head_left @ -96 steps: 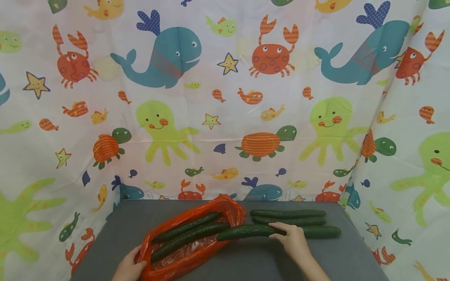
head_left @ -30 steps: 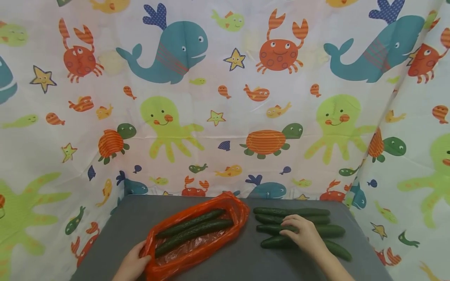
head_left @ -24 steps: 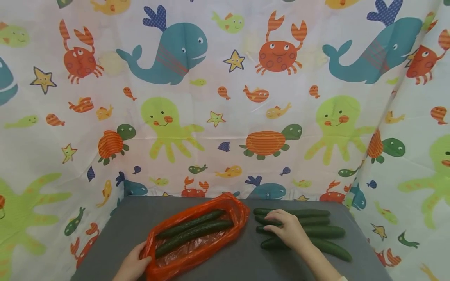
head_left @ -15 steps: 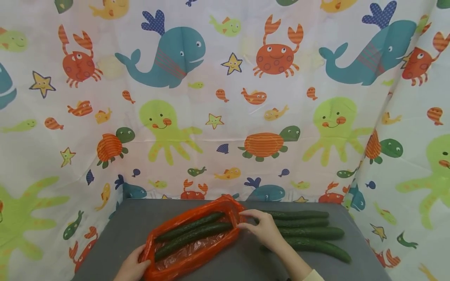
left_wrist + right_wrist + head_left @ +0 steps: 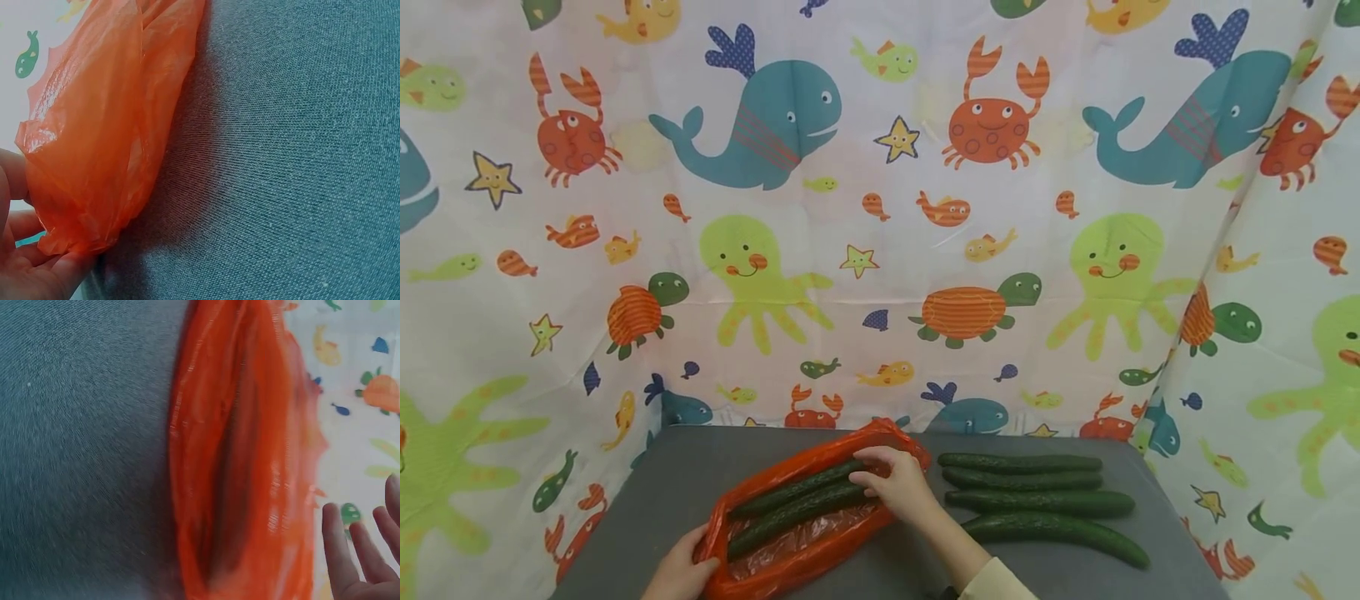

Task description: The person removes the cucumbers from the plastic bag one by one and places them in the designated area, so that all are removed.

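Observation:
An orange-red plastic bag [image 5: 808, 575] lies slanted on the table with its mouth spread upward. Two long dark cucumbers [image 5: 797, 517] rest side by side inside it. My left hand [image 5: 679, 568] pinches the bag's near left end between thumb and fingers; the left wrist view shows the crumpled film in its grip. Over the far right end of the bag hovers my right hand [image 5: 897, 483], fingers loosely bent and apart, overlapping the cucumbers' tips. In the right wrist view its fingers [image 5: 340, 550] are spread with nothing between them.
Several cucumbers [image 5: 1037, 502] lie in a row to the right of the bag, the nearest one curved. The grey cloth-covered table [image 5: 1120, 475] is enclosed by a curtain [image 5: 880, 350] printed with sea animals.
A cucumber was laid down nearest in the right-hand row and let go. My right hand then moved left from the row to over the bag. The left hand kept its hold.

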A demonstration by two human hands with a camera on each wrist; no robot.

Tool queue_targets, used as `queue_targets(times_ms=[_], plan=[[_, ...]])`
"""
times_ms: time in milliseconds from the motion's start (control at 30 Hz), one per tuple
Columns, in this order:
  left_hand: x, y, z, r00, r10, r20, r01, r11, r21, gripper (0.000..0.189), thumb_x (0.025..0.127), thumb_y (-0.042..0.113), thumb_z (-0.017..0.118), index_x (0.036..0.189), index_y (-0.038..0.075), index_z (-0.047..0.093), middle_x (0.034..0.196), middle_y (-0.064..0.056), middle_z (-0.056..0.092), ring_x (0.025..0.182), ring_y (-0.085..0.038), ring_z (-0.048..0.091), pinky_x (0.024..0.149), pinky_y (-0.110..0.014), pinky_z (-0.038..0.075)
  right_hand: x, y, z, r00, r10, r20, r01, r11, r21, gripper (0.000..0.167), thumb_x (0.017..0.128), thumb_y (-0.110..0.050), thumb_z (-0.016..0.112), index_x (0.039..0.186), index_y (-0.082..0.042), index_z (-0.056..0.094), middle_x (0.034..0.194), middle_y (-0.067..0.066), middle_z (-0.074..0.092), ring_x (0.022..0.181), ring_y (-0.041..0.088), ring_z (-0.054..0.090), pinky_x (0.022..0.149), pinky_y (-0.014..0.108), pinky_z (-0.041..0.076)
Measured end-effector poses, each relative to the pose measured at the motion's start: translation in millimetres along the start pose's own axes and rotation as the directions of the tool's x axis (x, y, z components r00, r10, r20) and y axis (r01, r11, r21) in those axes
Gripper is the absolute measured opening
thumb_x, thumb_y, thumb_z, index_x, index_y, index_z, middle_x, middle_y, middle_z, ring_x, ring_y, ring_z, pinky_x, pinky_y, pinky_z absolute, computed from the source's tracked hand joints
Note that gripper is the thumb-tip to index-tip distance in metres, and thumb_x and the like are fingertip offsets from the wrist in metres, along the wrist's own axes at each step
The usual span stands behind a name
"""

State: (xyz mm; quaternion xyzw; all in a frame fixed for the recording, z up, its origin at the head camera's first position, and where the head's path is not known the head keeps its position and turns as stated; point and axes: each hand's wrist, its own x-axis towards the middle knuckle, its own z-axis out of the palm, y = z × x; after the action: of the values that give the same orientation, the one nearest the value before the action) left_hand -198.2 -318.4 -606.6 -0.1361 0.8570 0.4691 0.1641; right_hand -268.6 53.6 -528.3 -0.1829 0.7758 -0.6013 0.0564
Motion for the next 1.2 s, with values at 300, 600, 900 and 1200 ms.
queue_targets(times_ms=[300,600,900,1200], plan=[[-2.4,-2.8,-0.4,1.000,-0.019,-0.023,0.020,0.999,0.050,0.070,0.090,0.013,0.066,0.146,-0.015,0.036,0.131,-0.037,0.053,0.104,-0.045,0.064,0.079,-0.053,0.057,21.2,28.3,27.2,0.998,0.035,-0.058,-0.050,0.957,-0.285,0.039,0.085,-0.026,0.081,0.122,-0.018,0.074,0.133,0.010,0.066,0.111,0.031,0.065,0.085,0.042,0.056],[0.0,-3.0,0.0,1.000,-0.004,-0.020,0.005,0.999,0.044,0.067,0.090,0.013,0.066,0.146,-0.014,0.038,0.128,-0.035,0.056,0.101,-0.042,0.066,0.078,-0.053,0.057,29.2,47.9,36.1,0.985,0.171,-0.025,-0.170,0.926,-0.337,0.039,0.079,-0.013,0.085,0.117,-0.011,0.075,0.120,0.012,0.069,0.116,0.038,0.061,0.093,0.055,0.052],[1.0,-3.9,1.9,1.000,0.006,0.005,-0.006,0.999,-0.035,0.067,0.092,0.009,0.064,0.147,-0.015,0.034,0.130,-0.036,0.054,0.100,-0.041,0.067,0.076,-0.051,0.058,29.3,57.5,46.8,0.996,0.090,0.006,-0.079,0.897,-0.436,0.043,0.072,-0.010,0.090,0.113,-0.013,0.076,0.118,0.005,0.063,0.111,0.031,0.062,0.097,0.050,0.051],[1.0,-5.0,1.5,1.000,0.007,-0.009,-0.007,0.999,-0.053,0.067,0.092,0.009,0.064,0.147,-0.015,0.034,0.131,-0.037,0.053,0.101,-0.043,0.066,0.076,-0.052,0.058,31.5,59.1,52.1,0.996,0.061,-0.060,-0.082,0.886,-0.456,0.041,0.067,-0.010,0.093,0.105,-0.016,0.080,0.109,0.004,0.069,0.108,0.028,0.064,0.098,0.048,0.051]])
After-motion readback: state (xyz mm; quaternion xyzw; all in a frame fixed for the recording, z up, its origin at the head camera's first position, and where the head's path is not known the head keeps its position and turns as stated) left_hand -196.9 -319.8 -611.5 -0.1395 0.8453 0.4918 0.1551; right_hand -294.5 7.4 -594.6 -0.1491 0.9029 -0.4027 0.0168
